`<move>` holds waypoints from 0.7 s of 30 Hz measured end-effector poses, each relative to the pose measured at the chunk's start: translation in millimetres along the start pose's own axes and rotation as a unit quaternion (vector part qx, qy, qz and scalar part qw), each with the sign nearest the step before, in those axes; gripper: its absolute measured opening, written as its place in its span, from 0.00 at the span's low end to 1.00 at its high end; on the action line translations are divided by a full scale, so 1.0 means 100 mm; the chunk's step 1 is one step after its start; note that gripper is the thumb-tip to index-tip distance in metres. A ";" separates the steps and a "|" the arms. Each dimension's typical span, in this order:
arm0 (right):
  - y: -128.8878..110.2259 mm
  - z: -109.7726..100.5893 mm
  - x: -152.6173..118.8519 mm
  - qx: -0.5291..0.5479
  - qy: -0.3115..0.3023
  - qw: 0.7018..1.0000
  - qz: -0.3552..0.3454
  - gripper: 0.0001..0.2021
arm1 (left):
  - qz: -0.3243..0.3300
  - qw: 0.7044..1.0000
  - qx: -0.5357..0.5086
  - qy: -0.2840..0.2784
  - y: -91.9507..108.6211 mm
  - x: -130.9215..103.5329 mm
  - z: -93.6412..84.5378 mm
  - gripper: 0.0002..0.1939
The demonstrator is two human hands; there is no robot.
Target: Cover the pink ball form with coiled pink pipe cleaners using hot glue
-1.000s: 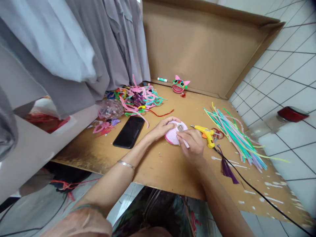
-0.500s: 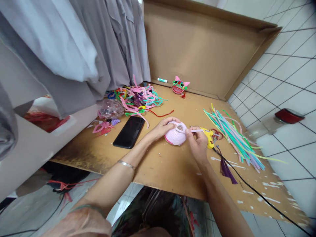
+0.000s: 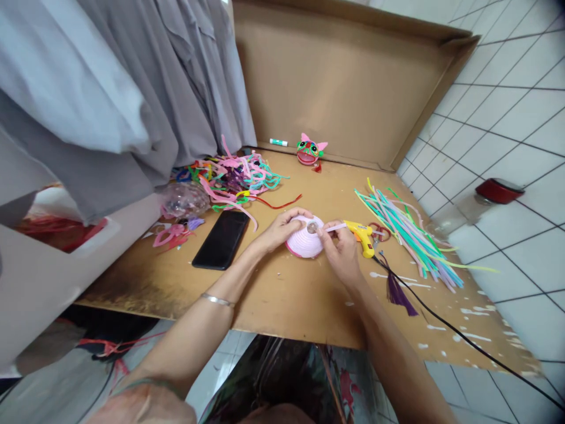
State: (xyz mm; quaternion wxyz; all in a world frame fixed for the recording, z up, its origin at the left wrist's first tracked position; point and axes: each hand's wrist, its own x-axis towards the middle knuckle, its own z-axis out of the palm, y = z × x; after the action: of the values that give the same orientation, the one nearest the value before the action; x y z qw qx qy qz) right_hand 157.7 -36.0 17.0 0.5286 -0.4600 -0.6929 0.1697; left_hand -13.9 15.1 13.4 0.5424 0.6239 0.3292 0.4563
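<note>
A pale pink dome wound in rings of pipe cleaner (image 3: 304, 242) sits between my hands, with a small round clear spot near its top and a darker pink lower edge. My left hand (image 3: 285, 228) is closed on its left side, thumb on top. At the dome's right, my right hand (image 3: 339, 247) pinches a pale pink pipe cleaner strip (image 3: 336, 227), whose free end points right. Just beyond that end lies a yellow glue gun (image 3: 362, 237) on the table, its black cord running to the lower right.
Scissors (image 3: 380, 231) and a purple tassel (image 3: 399, 294) lie near the glue gun. Loose pipe cleaners (image 3: 412, 235) spread at right; a tangled heap (image 3: 247, 174) lies back left. A black phone (image 3: 220, 240) rests left. A pink-eared animal head (image 3: 311, 151) stands by the cardboard panel (image 3: 335, 76).
The camera view has shifted, so everything sits slightly further left. The dome has turned a little in my hands, and the strip's free end now tilts upward.
</note>
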 end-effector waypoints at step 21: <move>0.05 -0.01 0.01 -0.061 0.001 0.998 -0.032 0.08 | 0.004 1.000 0.030 -0.010 0.05 -0.02 0.01 0.17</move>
State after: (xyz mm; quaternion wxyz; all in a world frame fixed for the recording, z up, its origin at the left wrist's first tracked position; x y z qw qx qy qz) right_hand 161.2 -32.9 14.7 0.5053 -0.4694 -0.7158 0.1093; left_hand -14.0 11.6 17.6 0.5252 0.6454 0.3348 0.4423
